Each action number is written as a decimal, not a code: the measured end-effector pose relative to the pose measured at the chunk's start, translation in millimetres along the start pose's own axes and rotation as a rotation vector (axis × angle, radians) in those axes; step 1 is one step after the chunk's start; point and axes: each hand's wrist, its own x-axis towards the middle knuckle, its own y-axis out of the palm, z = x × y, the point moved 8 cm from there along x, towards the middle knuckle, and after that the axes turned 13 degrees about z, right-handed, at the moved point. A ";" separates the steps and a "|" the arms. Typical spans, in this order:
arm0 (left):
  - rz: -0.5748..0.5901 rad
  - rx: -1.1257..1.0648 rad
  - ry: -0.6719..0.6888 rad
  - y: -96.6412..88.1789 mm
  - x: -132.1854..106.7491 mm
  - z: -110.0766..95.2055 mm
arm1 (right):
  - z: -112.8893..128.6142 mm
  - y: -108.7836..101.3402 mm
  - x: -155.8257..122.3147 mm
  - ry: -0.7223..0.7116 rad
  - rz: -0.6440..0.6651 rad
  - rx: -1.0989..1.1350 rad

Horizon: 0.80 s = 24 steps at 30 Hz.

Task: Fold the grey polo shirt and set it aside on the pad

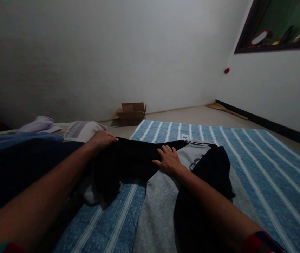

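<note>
A grey shirt with black sleeves (pixel 157 196) lies spread on a blue and white striped mat (pixel 260 165). My left hand (pixel 102 139) is closed on the end of one black sleeve (pixel 129 156), which is stretched across to the left. My right hand (pixel 169 160) lies flat with fingers spread, pressing the same sleeve where it meets the grey chest. The other black sleeve (pixel 213 172) is folded over the shirt's right side, under my right forearm.
A pile of clothes (pixel 44 133) in dark blue, lilac and white lies at the left. An open cardboard box (pixel 131 113) stands by the far wall. A broom-like stick (pixel 226 109) lies along the right wall. A dark-framed niche (pixel 279 31) holds small objects.
</note>
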 end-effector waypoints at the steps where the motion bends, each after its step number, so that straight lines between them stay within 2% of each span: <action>1: 0.007 0.053 -0.027 4.5 -1.6 1.3 | 1.0 -1.2 -0.9 0.000 0.002 0.001; 4: -0.070 0.179 -0.058 13.5 -20.4 -6.8 | 6.1 -6.4 -6.1 -0.021 0.012 0.002; 6: -0.177 0.275 0.049 20.4 -42.9 -30.4 | 10.9 -10.5 -11.8 -0.046 0.024 0.001; 7: -0.224 0.340 0.156 27.7 -56.2 -48.1 | 13.1 -12.9 -15.3 -0.057 0.030 -0.001; 8: -0.240 0.381 0.279 39.5 -69.7 -66.4 | 15.2 -15.3 -19.1 -0.065 0.038 -0.003; 10: -0.161 0.361 0.505 74.0 -93.1 -97.2 | 18.2 -20.3 -28.0 -0.081 0.059 -0.009; 12: -0.038 0.298 0.641 112.7 -109.3 -118.1 | 19.1 -25.3 -39.6 -0.096 0.086 -0.012; 14: 0.070 0.292 0.654 148.7 -116.0 -127.3 | 16.3 -31.5 -54.9 -0.106 0.101 -0.013; 16: 0.192 0.337 0.587 179.3 -116.0 -125.9 | 8.9 -39.8 -73.9 -0.105 0.098 -0.012; 18: 0.286 0.398 0.507 197.6 -114.4 -119.3 | -3.5 -49.5 -95.7 -0.084 0.080 -0.005; 20: 0.333 0.452 0.466 203.0 -113.4 -114.3 | -20.3 -59.3 -119.0 -0.040 0.053 0.001; 24: 0.371 0.528 0.430 198.5 -112.8 -115.6 | -62.6 -74.6 -167.8 0.087 -0.047 0.065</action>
